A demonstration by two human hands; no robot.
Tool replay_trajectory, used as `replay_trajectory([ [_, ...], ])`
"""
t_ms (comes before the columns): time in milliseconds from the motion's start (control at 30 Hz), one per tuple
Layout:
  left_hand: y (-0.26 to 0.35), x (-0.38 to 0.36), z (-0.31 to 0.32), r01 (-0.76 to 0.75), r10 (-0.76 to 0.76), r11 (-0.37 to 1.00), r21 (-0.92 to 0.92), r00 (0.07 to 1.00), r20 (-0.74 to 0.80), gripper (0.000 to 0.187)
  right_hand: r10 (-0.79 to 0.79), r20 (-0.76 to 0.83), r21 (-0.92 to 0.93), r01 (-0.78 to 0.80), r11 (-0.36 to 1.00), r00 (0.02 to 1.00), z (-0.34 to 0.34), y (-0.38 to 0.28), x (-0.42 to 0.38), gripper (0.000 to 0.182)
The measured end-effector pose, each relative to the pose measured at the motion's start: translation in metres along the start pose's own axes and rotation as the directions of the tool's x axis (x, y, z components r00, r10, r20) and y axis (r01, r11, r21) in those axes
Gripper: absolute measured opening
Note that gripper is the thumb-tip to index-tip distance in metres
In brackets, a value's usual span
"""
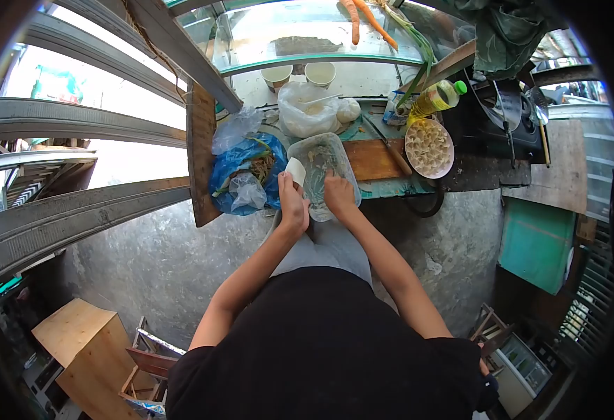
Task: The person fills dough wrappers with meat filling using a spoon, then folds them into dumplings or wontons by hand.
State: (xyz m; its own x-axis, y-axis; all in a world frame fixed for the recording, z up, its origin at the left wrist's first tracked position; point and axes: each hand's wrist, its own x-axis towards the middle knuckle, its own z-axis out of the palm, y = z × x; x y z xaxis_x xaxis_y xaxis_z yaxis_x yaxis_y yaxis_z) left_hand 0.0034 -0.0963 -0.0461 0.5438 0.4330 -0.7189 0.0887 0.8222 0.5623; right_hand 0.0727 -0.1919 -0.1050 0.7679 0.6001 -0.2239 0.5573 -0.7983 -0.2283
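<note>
Working at a narrow counter point(380, 187) that runs under a glass case point(307, 35), I have everything within arm's reach, which looks like the reason it is all crowded onto this one strip. Off to my right the stove point(503, 115) sits apart from the food, with a ladle resting on it. Nearer, the round tray point(429, 148) of finished dumplings lies just beside the wooden board point(373, 158), close enough that I can set each new one down without stretching. A blue bag point(240, 168) of greens and scraps lies open at my left, touching the tub, so trimmings go straight in. A white bag point(307, 108) and two cups point(298, 73) stand further back against the glass, out of the way. Right in front of me is the clear tub point(321, 171) of filling, pulled to the counter's near edge where both hands meet over it. My right hand point(338, 196) is down inside the tub at its near end, fingers curled into the filling; whether it has pinched anything up I cannot tell, since the knuckles hide it. My left hand point(293, 206) is at the tub's left rim, loosely cupped, and holds a small white wrapper point(295, 170) up against the fingertips, flat side tilted toward the tub so filling can go onto it
</note>
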Motion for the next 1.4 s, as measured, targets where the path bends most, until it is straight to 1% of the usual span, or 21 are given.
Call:
replay_trajectory([
  [33,0.000,0.002,0.000,0.015,-0.015,1.000,-0.011,1.000,-0.004,0.036,-0.002,-0.002,-0.002,0.002,1.000,1.000,-0.003,0.005,-0.002,0.011],
  [100,0.001,0.004,-0.002,0.000,0.001,1.000,-0.011,1.000,0.013,0.034,-0.231,0.102,0.025,0.229,0.973,0.968,-0.012,0.010,-0.007,0.018],
  [233,0.009,0.014,-0.001,-0.010,0.010,1.000,-0.030,1.000,0.011,0.035,-0.252,0.088,0.023,0.251,0.968,0.964,-0.030,0.014,-0.006,0.018],
  [300,0.015,0.015,0.002,0.007,-0.007,1.000,-0.002,1.000,0.000,0.037,-0.075,0.003,0.021,0.075,0.997,0.997,-0.034,0.014,0.007,0.017],
  [433,0.018,0.017,0.006,0.027,-0.027,0.999,0.027,1.000,0.005,0.037,-0.128,-0.004,-0.004,0.128,0.992,0.992,-0.021,0.013,0.031,0.014],
  [500,0.018,0.022,0.002,0.026,-0.027,0.999,0.023,1.000,0.012,0.036,-0.232,-0.067,0.017,0.234,0.972,0.970,-0.023,0.011,0.036,0.010],
  [533,0.016,0.026,-0.002,0.026,-0.026,1.000,-0.003,0.999,0.030,0.034,-0.233,-0.064,0.018,0.235,0.972,0.970,-0.026,0.011,0.037,0.010],
  [600,0.014,0.028,-0.006,0.030,-0.029,0.999,-0.025,0.998,0.050,0.032,-0.381,0.008,-0.004,0.381,0.925,0.925,-0.032,0.010,0.037,0.010],
  [700,0.019,0.026,-0.006,0.037,-0.034,0.999,-0.027,0.993,0.110,0.037,-0.391,0.068,-0.067,0.395,0.916,0.918,-0.033,0.002,0.030,0.009],
  [733,0.021,0.025,-0.005,0.048,-0.045,0.998,-0.030,0.995,0.093,0.032,-0.394,0.067,-0.065,0.398,0.915,0.917,-0.030,0.003,0.027,0.009],
  [800,0.022,0.025,-0.002,0.060,-0.057,0.998,-0.033,0.995,0.083,0.027,-0.503,0.063,-0.060,0.506,0.860,0.862,-0.031,0.010,0.018,0.008],
  [933,0.022,0.020,0.001,0.035,-0.029,0.998,-0.046,0.993,0.113,0.026,-0.552,0.159,-0.078,0.567,0.820,0.819,-0.041,0.017,-0.005,0.008],
  [1000,0.023,0.018,0.001,0.025,-0.018,0.998,-0.062,0.993,0.119,0.026,-0.626,0.227,0.002,0.642,0.767,0.746,-0.047,0.022,-0.009,0.009],
  [1033,0.023,0.017,-0.001,0.024,-0.017,0.998,-0.065,0.994,0.107,0.027,-0.628,0.224,-0.001,0.644,0.765,0.745,-0.053,0.020,-0.007,0.009],
  [1100,0.023,0.019,-0.005,0.018,-0.011,0.997,-0.076,0.996,0.092,0.028,-0.455,0.216,0.039,0.457,0.888,0.864,-0.064,0.018,0.000,0.010],
  [1133,0.022,0.019,-0.008,0.016,-0.008,0.996,-0.088,0.996,0.094,0.029,-0.458,0.219,0.041,0.461,0.887,0.862,-0.061,0.018,0.005,0.010],
  [1200,0.021,0.017,-0.011,0.013,-0.004,0.995,-0.098,0.996,0.094,0.031,-0.241,0.077,0.097,0.233,0.968,0.968,-0.052,0.015,0.020,0.010],
  [1233,0.019,0.014,-0.009,0.002,0.007,0.994,-0.108,0.997,0.081,0.032,-0.241,0.077,0.098,0.233,0.967,0.967,-0.048,0.013,0.023,0.010],
  [1300,0.016,0.010,-0.003,-0.016,0.024,0.992,-0.123,0.997,0.067,0.033,-0.026,0.091,0.149,0.012,0.989,0.996,-0.042,0.004,0.029,0.011],
  [1333,0.015,0.009,-0.002,-0.029,0.035,0.994,-0.105,0.998,0.058,0.033,-0.033,0.091,0.150,0.019,0.988,0.995,-0.038,0.000,0.029,0.011],
  [1400,0.015,0.008,-0.004,-0.045,0.049,0.995,-0.087,0.998,0.041,0.033,-0.049,-0.002,0.165,0.049,0.985,0.999,-0.028,-0.009,0.020,0.012],
])
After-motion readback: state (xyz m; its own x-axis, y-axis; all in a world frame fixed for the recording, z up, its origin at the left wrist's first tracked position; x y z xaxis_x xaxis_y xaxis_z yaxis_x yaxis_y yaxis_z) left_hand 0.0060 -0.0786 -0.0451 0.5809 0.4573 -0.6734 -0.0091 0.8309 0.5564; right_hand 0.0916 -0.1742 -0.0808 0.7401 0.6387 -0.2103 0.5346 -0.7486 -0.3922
